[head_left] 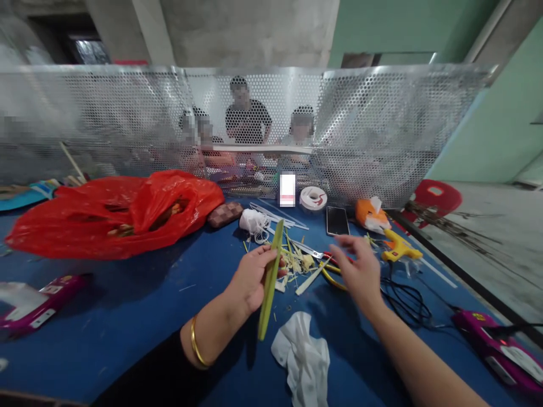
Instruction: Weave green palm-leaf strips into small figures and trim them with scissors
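My left hand (254,274) is wrapped round a long, flat green plant strip (270,288), like a folded leaf or stalk, which stands tilted upward. My right hand (360,271) hovers just over red-handled scissors (316,252), with its thumb and fingers apart and nothing visible between them. Beside the scissors lies a tool with yellow loop handles (333,278), partly behind my right hand. Pale green and yellow plant scraps (297,263) are scattered between my hands. A crumpled white cloth or tissue (303,356) lies closer to me.
A red plastic bag (114,209) fills the left side of the blue table (203,316). White string (253,221), a tape roll (313,199), a phone (337,220) and a yellow glue gun (401,247) lie around. A perforated metal screen (360,124) stands behind; people are beyond it.
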`<state>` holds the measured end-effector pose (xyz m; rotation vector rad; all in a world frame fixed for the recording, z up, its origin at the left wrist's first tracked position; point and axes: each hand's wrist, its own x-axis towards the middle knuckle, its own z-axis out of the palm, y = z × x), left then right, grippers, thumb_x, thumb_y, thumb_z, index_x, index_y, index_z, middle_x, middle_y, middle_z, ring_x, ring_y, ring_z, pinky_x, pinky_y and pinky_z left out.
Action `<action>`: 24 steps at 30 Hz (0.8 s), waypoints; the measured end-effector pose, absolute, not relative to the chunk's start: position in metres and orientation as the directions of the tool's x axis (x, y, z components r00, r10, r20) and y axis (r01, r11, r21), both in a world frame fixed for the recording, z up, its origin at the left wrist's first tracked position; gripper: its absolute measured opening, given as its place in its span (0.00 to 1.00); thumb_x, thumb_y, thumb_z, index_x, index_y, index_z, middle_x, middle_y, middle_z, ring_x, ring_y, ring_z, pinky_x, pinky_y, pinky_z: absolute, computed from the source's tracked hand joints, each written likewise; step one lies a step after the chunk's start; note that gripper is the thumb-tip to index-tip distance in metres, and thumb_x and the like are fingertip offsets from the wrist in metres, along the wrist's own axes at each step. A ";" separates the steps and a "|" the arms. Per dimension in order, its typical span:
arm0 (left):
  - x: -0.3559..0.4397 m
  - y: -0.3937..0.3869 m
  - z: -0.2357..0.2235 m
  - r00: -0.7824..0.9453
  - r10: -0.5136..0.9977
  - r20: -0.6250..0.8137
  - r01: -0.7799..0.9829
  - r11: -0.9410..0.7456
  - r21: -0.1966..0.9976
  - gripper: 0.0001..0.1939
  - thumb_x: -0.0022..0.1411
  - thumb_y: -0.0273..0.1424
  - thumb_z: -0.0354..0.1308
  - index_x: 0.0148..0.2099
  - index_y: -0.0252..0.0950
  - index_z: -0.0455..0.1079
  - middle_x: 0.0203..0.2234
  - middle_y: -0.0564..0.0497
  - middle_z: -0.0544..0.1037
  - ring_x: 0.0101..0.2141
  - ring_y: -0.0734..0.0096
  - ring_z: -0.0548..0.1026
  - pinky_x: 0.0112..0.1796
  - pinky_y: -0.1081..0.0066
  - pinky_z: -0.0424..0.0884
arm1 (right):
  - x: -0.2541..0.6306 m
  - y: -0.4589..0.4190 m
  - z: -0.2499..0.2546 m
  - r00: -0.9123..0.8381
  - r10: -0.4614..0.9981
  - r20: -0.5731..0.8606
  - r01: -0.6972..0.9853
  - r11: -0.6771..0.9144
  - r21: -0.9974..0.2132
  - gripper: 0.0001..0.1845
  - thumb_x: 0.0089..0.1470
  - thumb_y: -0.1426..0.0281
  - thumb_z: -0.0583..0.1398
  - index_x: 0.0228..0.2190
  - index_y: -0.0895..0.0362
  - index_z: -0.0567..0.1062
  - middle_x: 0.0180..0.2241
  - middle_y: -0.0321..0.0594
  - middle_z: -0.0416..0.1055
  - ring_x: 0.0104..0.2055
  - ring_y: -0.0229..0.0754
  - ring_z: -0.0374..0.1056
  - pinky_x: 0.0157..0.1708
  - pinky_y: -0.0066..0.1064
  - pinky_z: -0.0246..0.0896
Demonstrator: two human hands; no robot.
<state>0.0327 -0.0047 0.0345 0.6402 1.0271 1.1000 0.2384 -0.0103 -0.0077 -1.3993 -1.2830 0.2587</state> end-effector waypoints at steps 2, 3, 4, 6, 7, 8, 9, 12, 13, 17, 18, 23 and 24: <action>0.045 -0.005 0.038 0.086 0.944 -0.319 -0.495 0.318 0.809 0.04 0.58 0.22 0.56 0.32 0.34 0.67 0.21 0.52 0.73 0.23 0.78 0.73 0.29 0.77 0.72 | 0.216 -0.028 -0.004 0.085 0.923 0.376 0.442 0.303 -0.844 0.10 0.53 0.62 0.60 0.31 0.55 0.73 0.29 0.39 0.71 0.33 0.44 0.67 0.35 0.33 0.62; 0.051 -0.005 0.037 0.062 0.951 -0.303 -0.528 0.289 0.799 0.05 0.59 0.21 0.55 0.32 0.34 0.66 0.21 0.53 0.73 0.23 0.79 0.73 0.31 0.77 0.72 | 0.205 -0.036 -0.004 -0.029 0.953 0.303 0.407 0.288 -0.867 0.09 0.52 0.63 0.61 0.31 0.55 0.72 0.27 0.37 0.71 0.31 0.43 0.67 0.33 0.32 0.62; 0.056 -0.005 0.036 0.035 0.958 -0.285 -0.555 0.256 0.792 0.05 0.60 0.21 0.54 0.32 0.34 0.66 0.21 0.53 0.73 0.23 0.79 0.73 0.32 0.77 0.72 | 0.196 -0.043 -0.006 -0.092 0.958 0.270 0.417 0.284 -0.863 0.08 0.50 0.64 0.62 0.28 0.55 0.70 0.26 0.36 0.71 0.30 0.42 0.67 0.33 0.31 0.61; 0.063 -0.007 0.032 -0.003 0.965 -0.261 -0.581 0.210 0.786 0.04 0.60 0.22 0.54 0.33 0.35 0.66 0.22 0.54 0.73 0.23 0.79 0.73 0.34 0.76 0.73 | 0.183 -0.051 -0.010 -0.114 0.966 0.231 0.496 0.257 -0.829 0.11 0.45 0.65 0.66 0.26 0.54 0.69 0.25 0.34 0.69 0.29 0.41 0.65 0.31 0.30 0.59; 0.064 -0.007 0.030 -0.012 0.968 -0.251 -0.587 0.196 0.785 0.03 0.60 0.23 0.55 0.34 0.35 0.65 0.22 0.54 0.73 0.24 0.79 0.73 0.35 0.75 0.73 | 0.180 -0.053 -0.013 -0.120 0.972 0.202 0.508 0.235 -0.828 0.11 0.45 0.65 0.66 0.25 0.54 0.68 0.23 0.33 0.69 0.27 0.40 0.64 0.29 0.29 0.58; 0.064 -0.008 0.028 -0.012 0.970 -0.244 -0.590 0.190 0.785 0.03 0.60 0.23 0.55 0.34 0.35 0.65 0.22 0.54 0.73 0.24 0.78 0.74 0.35 0.75 0.72 | 0.178 -0.053 -0.016 -0.124 0.976 0.177 0.509 0.215 -0.834 0.11 0.46 0.65 0.65 0.24 0.54 0.68 0.23 0.33 0.68 0.26 0.39 0.63 0.28 0.28 0.57; 0.063 -0.008 0.025 -0.008 0.971 -0.238 -0.588 0.188 0.786 0.03 0.59 0.24 0.56 0.34 0.35 0.65 0.22 0.55 0.74 0.24 0.77 0.74 0.34 0.75 0.72 | 0.178 -0.053 -0.019 -0.133 0.979 0.154 0.491 0.200 -0.848 0.11 0.48 0.65 0.64 0.23 0.54 0.67 0.22 0.32 0.67 0.25 0.39 0.63 0.27 0.28 0.56; 0.057 -0.007 0.020 0.003 0.975 -0.221 -0.569 0.183 0.802 0.05 0.56 0.25 0.59 0.35 0.36 0.64 0.22 0.54 0.75 0.24 0.76 0.74 0.31 0.74 0.71 | 0.181 -0.049 -0.024 -0.171 0.978 0.123 0.390 0.182 -0.903 0.10 0.53 0.66 0.59 0.22 0.55 0.66 0.21 0.31 0.64 0.24 0.37 0.60 0.26 0.27 0.55; 0.054 -0.006 0.019 0.002 0.977 -0.213 -0.558 0.178 0.811 0.06 0.56 0.26 0.59 0.35 0.35 0.64 0.22 0.54 0.75 0.23 0.76 0.74 0.31 0.74 0.71 | 0.182 -0.048 -0.024 -0.175 0.977 0.120 0.357 0.176 -0.917 0.11 0.54 0.66 0.58 0.22 0.55 0.66 0.20 0.31 0.63 0.24 0.37 0.59 0.25 0.27 0.55; 0.047 0.000 0.017 -0.020 0.985 -0.170 -0.463 0.142 0.875 0.08 0.52 0.29 0.63 0.34 0.34 0.67 0.24 0.55 0.74 0.23 0.77 0.72 0.30 0.74 0.70 | 0.184 -0.048 -0.021 -0.110 0.985 0.136 0.325 0.165 -0.931 0.14 0.55 0.64 0.57 0.21 0.55 0.65 0.18 0.30 0.59 0.22 0.36 0.56 0.22 0.26 0.51; 0.047 0.001 0.016 -0.007 0.988 -0.153 -0.409 0.137 0.902 0.09 0.50 0.30 0.63 0.34 0.34 0.68 0.24 0.55 0.74 0.24 0.77 0.72 0.29 0.74 0.70 | 0.185 -0.047 -0.021 -0.078 0.985 0.156 0.344 0.173 -0.923 0.14 0.54 0.64 0.57 0.20 0.55 0.64 0.18 0.30 0.59 0.21 0.36 0.55 0.22 0.26 0.50; 0.051 0.000 0.010 0.209 0.955 -0.210 -0.075 0.229 0.970 0.09 0.46 0.26 0.63 0.34 0.32 0.72 0.26 0.53 0.76 0.26 0.74 0.73 0.25 0.76 0.67 | 0.197 -0.036 -0.024 0.043 0.977 0.211 0.394 0.177 -0.902 0.15 0.53 0.61 0.59 0.20 0.55 0.66 0.18 0.30 0.59 0.21 0.36 0.54 0.22 0.27 0.50; 0.052 -0.001 0.007 0.261 0.936 -0.238 -0.035 0.256 0.966 0.09 0.46 0.26 0.64 0.34 0.32 0.72 0.26 0.52 0.76 0.26 0.74 0.73 0.24 0.76 0.67 | 0.200 -0.033 -0.025 0.057 0.978 0.200 0.375 0.165 -0.912 0.16 0.53 0.60 0.59 0.20 0.55 0.67 0.18 0.30 0.59 0.21 0.36 0.54 0.21 0.27 0.51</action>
